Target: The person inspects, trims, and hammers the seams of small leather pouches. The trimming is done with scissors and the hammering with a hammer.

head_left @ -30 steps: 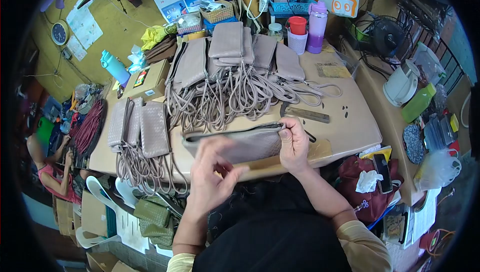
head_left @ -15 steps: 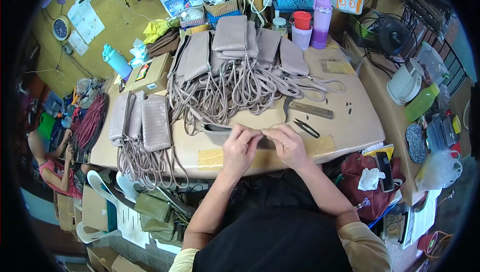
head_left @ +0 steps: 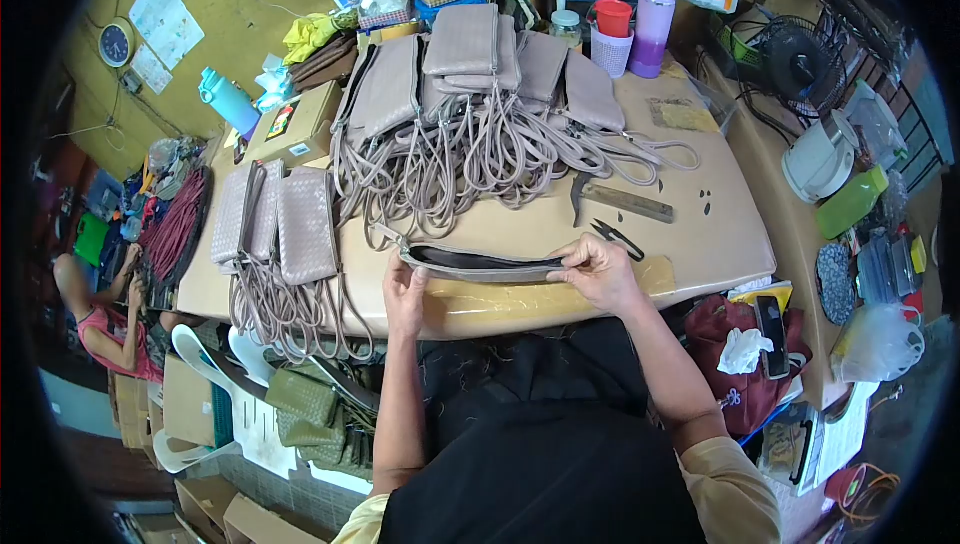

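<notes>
Left hand [head_left: 405, 294] leftward, open pouch [head_left: 480, 273] over table [head_left: 715, 244]

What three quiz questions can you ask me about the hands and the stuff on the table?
1. True or false: the left hand and the right hand both hold the open pouch.
2. What colour is the bottle beside the red cup? A) Green B) Purple C) Yellow
3. Fill in: scissors and a ____ lie on the table.

Key: 1 true; 2 B; 3 hammer.
</notes>
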Motion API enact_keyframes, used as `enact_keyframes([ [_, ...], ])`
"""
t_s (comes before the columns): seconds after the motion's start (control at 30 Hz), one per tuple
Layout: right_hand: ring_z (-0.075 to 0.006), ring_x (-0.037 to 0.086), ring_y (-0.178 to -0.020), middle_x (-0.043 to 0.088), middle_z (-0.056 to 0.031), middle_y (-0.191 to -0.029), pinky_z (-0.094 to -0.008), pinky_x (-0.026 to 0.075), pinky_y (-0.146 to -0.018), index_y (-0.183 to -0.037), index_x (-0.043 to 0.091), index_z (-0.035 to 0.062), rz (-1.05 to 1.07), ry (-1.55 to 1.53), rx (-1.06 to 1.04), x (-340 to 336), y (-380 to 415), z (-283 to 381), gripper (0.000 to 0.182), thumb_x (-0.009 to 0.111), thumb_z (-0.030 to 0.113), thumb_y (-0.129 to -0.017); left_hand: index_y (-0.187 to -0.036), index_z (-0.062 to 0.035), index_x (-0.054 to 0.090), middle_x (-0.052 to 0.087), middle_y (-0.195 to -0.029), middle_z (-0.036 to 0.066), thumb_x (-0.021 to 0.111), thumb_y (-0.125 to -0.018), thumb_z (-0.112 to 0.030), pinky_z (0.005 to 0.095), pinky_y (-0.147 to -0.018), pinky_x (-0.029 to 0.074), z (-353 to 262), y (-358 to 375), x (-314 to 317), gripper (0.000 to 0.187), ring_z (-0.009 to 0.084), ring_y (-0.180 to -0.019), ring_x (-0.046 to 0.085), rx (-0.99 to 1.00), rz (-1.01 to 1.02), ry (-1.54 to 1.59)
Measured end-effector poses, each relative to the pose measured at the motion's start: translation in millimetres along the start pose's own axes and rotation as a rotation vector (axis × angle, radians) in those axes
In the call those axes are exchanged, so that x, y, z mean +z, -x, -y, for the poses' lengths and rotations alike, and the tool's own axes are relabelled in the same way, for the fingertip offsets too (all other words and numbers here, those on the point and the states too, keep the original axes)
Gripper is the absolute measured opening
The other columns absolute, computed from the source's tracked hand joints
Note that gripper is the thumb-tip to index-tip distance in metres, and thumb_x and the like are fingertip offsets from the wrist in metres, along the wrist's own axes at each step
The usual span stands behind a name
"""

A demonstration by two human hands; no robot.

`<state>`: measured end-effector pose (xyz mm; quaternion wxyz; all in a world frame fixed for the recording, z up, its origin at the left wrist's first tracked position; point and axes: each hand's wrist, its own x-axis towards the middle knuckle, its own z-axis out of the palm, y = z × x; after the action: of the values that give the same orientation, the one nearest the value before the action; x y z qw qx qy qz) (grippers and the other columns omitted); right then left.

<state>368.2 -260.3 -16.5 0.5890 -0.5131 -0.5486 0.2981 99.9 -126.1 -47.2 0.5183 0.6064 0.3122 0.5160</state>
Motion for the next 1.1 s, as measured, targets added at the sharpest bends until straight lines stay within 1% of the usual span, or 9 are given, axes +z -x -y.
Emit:
enact_keyframes([
  [0.17, -0.0142, 0.066, -0.091, 0.067, -0.0145, -0.097, -0.0297, 0.055, -0.07, -0.083, 0.054, 0.0011, -0.195, 0.002, 0.172, -25, 8, -17, 0.021, 0.073, -0.003, -0.076, -0.093, -0.0039, 0.061, 0.059, -0.084, -0.004, 0.066, -0.091, -0.023, 0.0217, -0.073, 0.041, -26, 2, 1, 0.02, 0.0057, -0.079, 0.048, -0.024, 0.088, -0.072],
  [0.23, -0.0243, 0.065, -0.099, 0.067, -0.0134, -0.104, -0.0374, 0.054, -0.076, -0.092, 0.061, 0.0031, -0.182, 0.795, -0.067, -47, 16, -5, 0.02, 0.072, 0.003, -0.077, -0.098, -0.0018, 0.061, 0.058, -0.088, 0.0, 0.066, -0.091, -0.022, 0.0232, -0.073, 0.041, -27, 5, -3, 0.022, 0.008, -0.081, 0.049, -0.067, 0.043, -0.139],
  [0.33, -0.0323, 0.06, -0.104, 0.065, -0.012, -0.111, -0.046, 0.048, -0.088, -0.1, 0.063, 0.0043, -0.072, 1.054, -0.234, -62, 18, -17, 0.023, 0.07, 0.006, -0.078, -0.104, 0.0003, 0.062, 0.053, -0.088, 0.005, 0.068, -0.088, -0.02, 0.0267, -0.071, 0.042, -22, 15, 1, 0.027, 0.0134, -0.081, 0.049, 0.035, -0.089, -0.418],
  [0.47, -0.0309, 0.06, -0.104, 0.064, -0.0116, -0.112, -0.0479, 0.042, -0.097, -0.097, 0.064, 0.0053, -0.266, 0.963, -0.197, -35, 4, -1, 0.019, 0.068, 0.007, -0.078, -0.096, 0.0008, 0.065, 0.05, -0.081, 0.008, 0.073, -0.08, -0.013, 0.0312, -0.067, 0.042, -45, 27, 17, 0.023, 0.0193, -0.074, 0.049, 0.092, -0.154, -0.668],
  [0.57, -0.0279, 0.059, -0.103, 0.064, -0.0101, -0.107, -0.0481, 0.037, -0.097, -0.094, 0.065, 0.0063, -0.302, 0.48, -0.126, 20, -11, 48, 0.017, 0.069, 0.009, -0.078, -0.091, 0.001, 0.063, 0.053, -0.078, 0.008, 0.076, -0.072, -0.005, 0.0319, -0.067, 0.044, -50, 36, 27, 0.024, 0.0202, -0.072, 0.052, 0.273, -0.185, -0.732],
  [0.67, -0.0245, 0.058, -0.095, 0.062, -0.0076, -0.095, -0.0425, 0.038, -0.089, -0.091, 0.066, 0.0076, -0.103, 0.675, -0.349, 56, -20, 80, 0.012, 0.068, 0.013, -0.08, -0.108, -0.0011, 0.061, 0.061, -0.083, 0.01, 0.078, -0.07, -0.001, 0.0321, -0.069, 0.049, -56, 41, 40, 0.041, 0.0227, -0.075, 0.059, 0.349, -0.159, -0.58],
  [0.77, -0.0221, 0.055, -0.087, 0.058, -0.0054, -0.086, -0.0384, 0.034, -0.082, -0.088, 0.065, 0.0079, 0.043, 0.835, -0.38, 72, -20, 87, 0.014, 0.066, 0.021, -0.082, -0.103, 0.001, 0.062, 0.063, -0.087, 0.013, 0.074, -0.072, 0.001, 0.0341, -0.072, 0.05, -60, 44, 42, 0.033, 0.0255, -0.079, 0.062, 0.319, -0.065, -0.572],
  [0.83, -0.0209, 0.054, -0.085, 0.056, -0.0042, -0.084, -0.0388, 0.033, -0.081, -0.084, 0.065, 0.0081, 0.228, 0.648, -0.272, 78, -16, 84, 0.018, 0.065, 0.027, -0.084, -0.101, 0.0021, 0.062, 0.063, -0.089, 0.015, 0.067, -0.078, 0.002, 0.0349, -0.071, 0.05, -62, 45, 46, 0.024, 0.0291, -0.078, 0.062, 0.455, 0.022, -0.623],
  [1.1, -0.0202, 0.054, -0.066, 0.053, -0.001, -0.066, -0.0367, 0.032, -0.078, -0.068, 0.059, 0.0086, -0.071, 0.368, -0.279, 79, -7, 90, 0.026, 0.074, 0.029, -0.075, -0.093, 0.0018, 0.064, 0.064, -0.083, 0.015, 0.064, -0.079, 0.003, 0.0327, -0.065, 0.05, -80, 58, 64, 0.015, 0.0278, -0.072, 0.063, 0.403, -0.02, -0.485],
])
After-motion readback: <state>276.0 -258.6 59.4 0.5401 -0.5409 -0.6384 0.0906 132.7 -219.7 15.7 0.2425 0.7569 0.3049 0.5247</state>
